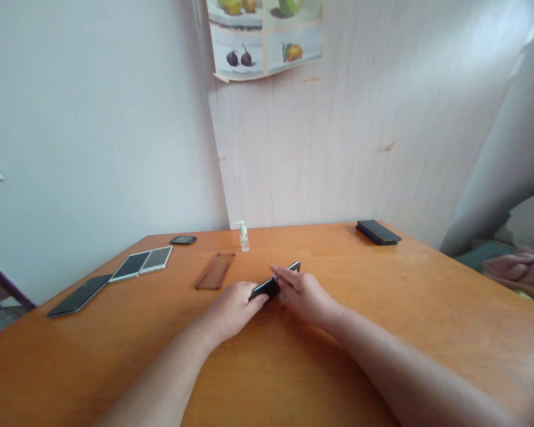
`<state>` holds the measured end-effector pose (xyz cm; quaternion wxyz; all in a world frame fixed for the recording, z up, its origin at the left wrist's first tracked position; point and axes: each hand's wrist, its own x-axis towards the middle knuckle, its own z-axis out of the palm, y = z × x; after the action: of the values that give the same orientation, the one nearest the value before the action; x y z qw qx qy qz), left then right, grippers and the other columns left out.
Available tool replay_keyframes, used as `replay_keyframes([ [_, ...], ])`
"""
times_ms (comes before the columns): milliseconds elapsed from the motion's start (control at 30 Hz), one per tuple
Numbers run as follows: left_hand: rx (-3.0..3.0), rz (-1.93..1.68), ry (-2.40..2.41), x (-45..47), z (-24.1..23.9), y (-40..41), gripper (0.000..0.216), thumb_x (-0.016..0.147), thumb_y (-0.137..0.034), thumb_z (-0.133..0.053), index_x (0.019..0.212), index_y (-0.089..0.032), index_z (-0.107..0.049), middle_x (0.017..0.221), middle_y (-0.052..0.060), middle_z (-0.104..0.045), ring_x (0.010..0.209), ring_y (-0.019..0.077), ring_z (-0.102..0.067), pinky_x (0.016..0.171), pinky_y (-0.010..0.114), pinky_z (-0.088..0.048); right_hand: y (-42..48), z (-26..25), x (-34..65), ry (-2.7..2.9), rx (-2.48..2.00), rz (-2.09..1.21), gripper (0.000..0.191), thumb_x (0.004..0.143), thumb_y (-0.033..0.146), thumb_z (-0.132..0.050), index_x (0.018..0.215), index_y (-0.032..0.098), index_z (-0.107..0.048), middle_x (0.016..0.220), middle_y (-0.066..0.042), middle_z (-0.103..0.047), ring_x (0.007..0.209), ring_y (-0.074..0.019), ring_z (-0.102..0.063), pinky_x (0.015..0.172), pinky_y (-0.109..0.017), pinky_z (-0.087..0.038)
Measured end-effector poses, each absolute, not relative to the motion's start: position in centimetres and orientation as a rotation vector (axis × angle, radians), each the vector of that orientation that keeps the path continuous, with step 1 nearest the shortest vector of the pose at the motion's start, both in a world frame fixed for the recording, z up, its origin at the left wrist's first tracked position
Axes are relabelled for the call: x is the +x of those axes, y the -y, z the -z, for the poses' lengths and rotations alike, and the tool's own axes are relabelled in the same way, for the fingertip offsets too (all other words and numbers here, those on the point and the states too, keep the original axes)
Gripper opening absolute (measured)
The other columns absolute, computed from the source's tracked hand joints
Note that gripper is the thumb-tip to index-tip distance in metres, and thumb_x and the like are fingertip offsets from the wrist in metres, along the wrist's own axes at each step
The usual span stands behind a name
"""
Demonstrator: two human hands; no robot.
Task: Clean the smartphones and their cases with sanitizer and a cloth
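Note:
A black smartphone (269, 288) is tilted above the table in front of me. My left hand (235, 305) grips its lower left end, thumb along the near edge. My right hand (306, 292) lies across the upper part of the phone, fingers pressed together. Under those fingers shows a small whitish piece (276, 277), like tissue or cloth; most of it is hidden. Beyond the left hand, a clear phone case with a brownish rim (215, 271) lies flat. Farther back stands a small clear pump bottle (244, 238).
On the left of the wooden table (258, 379) lie a large dark phone (80, 295), two white-framed phones (132, 265) side by side, and a small black phone (183, 240). A dark phone in a folding case (378, 232) lies back right. The wall (293, 166) borders the far edge.

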<state>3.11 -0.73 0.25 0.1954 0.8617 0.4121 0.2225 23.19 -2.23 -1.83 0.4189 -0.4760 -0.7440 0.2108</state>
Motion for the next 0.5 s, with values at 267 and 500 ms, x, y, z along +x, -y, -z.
replay_keyframes([
  [267,2.366,-0.605,-1.161,3.0,-0.2,0.5,0.03,0.091,-0.039,-0.046,0.073,-0.018,-0.056,0.072,0.0,-0.062,0.067,0.0162,-0.056,0.059,0.025,-0.035,1.9,2.0,24.1,1.774,-1.405,-0.389,0.05,0.096,0.033,-0.038,0.142,0.015,-0.048,0.093,-0.011,-0.073,0.08,-0.0225,-0.067,0.075,-0.032,-0.051],
  [500,2.289,-0.6,-1.086,2.8,-0.2,0.3,0.03,0.091,-0.04,-0.045,0.079,-0.017,-0.059,0.076,0.0,-0.063,0.071,0.0168,-0.055,0.062,0.025,-0.038,2.0,2.2,23.4,1.846,-1.301,-0.464,0.05,0.095,0.031,-0.042,0.144,0.02,-0.045,0.089,-0.007,-0.072,0.077,-0.0187,-0.065,0.073,-0.028,-0.049],
])
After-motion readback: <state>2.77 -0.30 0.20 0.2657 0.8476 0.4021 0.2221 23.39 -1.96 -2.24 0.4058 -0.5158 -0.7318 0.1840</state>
